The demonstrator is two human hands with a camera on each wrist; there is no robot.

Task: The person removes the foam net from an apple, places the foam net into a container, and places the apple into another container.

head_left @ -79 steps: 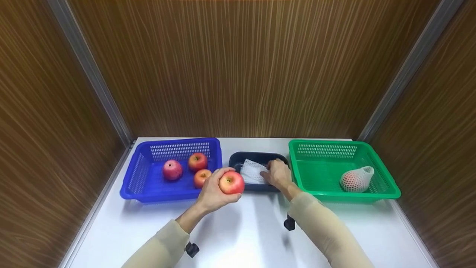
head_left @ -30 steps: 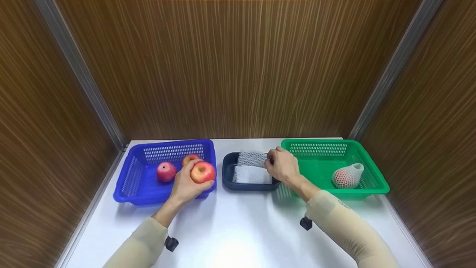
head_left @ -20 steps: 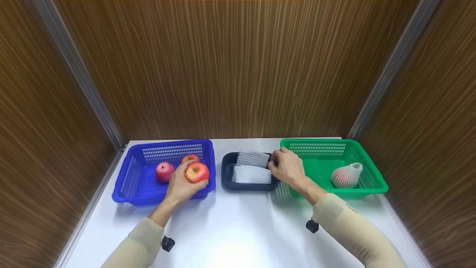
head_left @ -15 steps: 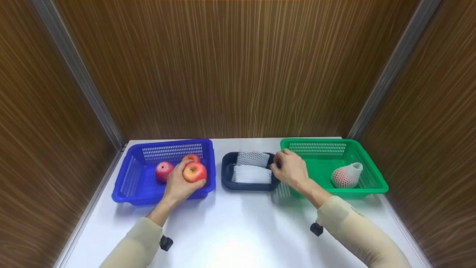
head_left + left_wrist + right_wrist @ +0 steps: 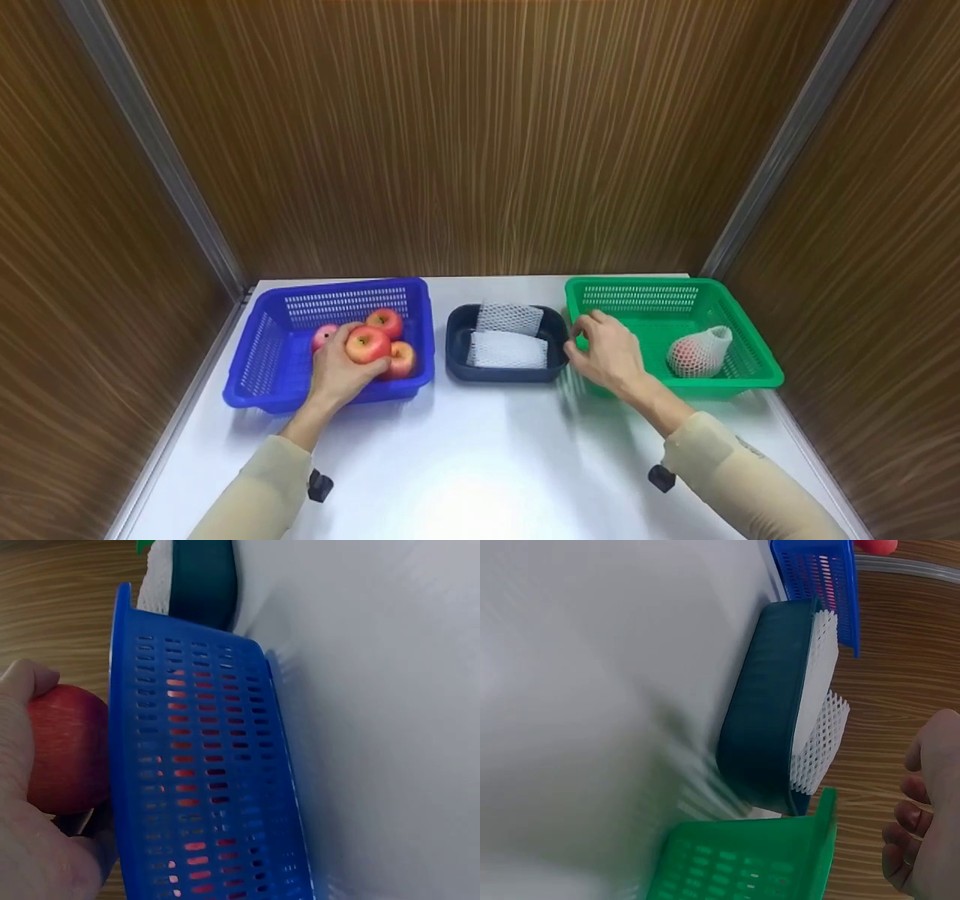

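My left hand (image 5: 339, 375) grips a red-yellow apple (image 5: 368, 346) over the right part of the blue basket (image 5: 259, 399). Around and below it sit three more apples, including one at the back (image 5: 385, 322) and one at the right (image 5: 400, 359); the left one is partly hidden behind the hand. In the left wrist view the held apple (image 5: 69, 750) shows at the basket's rim. Fingers loosely bent and holding nothing, my right hand (image 5: 613, 354) is over the left rim of the green basket (image 5: 675, 384). Beside it, a dark blue container (image 5: 457, 352) holds a white foam net (image 5: 510, 351) and another behind (image 5: 511, 318).
A net-wrapped apple (image 5: 696, 355) lies at the right of the green basket. All three containers stand in a row along the back of the white table (image 5: 465, 465). Wood-patterned panels (image 5: 480, 150) enclose the back and both sides.
Holding the apple, my left hand has moved left from near the dark container to over the blue basket. My right hand has withdrawn rightward from that container, leaving the foam nets inside.
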